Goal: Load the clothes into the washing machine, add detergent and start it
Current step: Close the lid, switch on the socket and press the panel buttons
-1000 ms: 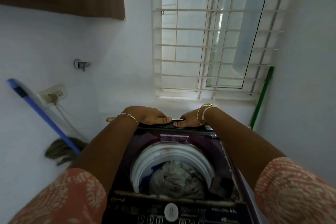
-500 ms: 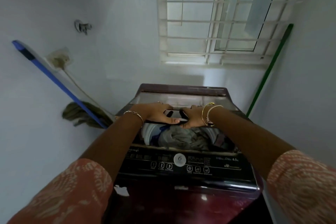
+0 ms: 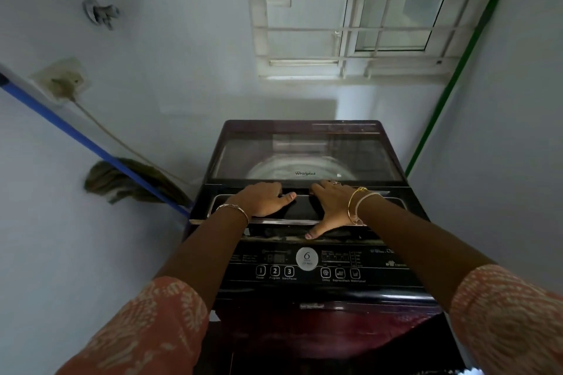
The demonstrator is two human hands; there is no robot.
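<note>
A dark maroon top-loading washing machine stands in front of me, its control panel facing me. The folding glass lid lies almost flat over the tub, with a thin gap at its front edge. The drum rim shows dimly through the glass; the clothes are hidden. My left hand rests flat on the lid's front section. Beside it, my right hand lies on the same section, its thumb reaching the front edge.
A blue-handled mop leans on the left wall near a socket with a plugged cable. A wall tap sits higher up. A green pole leans in the right corner under a barred window.
Both hands have brought the lid down from upright to nearly flat over the tub. The clothes, visible before, are now covered. My view has tilted down towards the control panel.
</note>
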